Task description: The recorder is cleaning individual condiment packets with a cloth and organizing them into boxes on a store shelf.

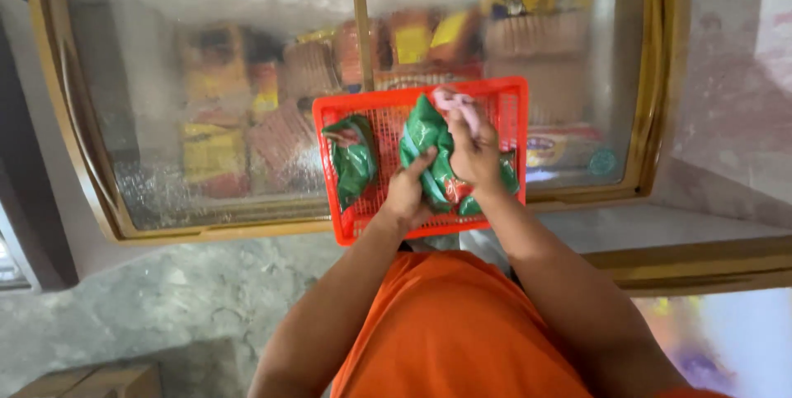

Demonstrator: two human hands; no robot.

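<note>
A red plastic mesh basket (386,117) rests on the glass lid of a chest freezer. In the basket lies a green plastic bag (355,165) at the left. A second green plastic bag (429,138), with something red and pink inside, is in the middle of the basket. My left hand (406,192) grips this second bag from below. My right hand (472,150) holds its upper part, fingers closed near a pink bit at the top. Both forearms reach forward over my orange shirt.
The chest freezer (99,200) has a gold-coloured frame and frosted sliding glass lids, with several yellow and red food packets (214,142) inside. A second freezer lid (709,340) shows at the lower right. Grey concrete floor (165,307) lies at the lower left.
</note>
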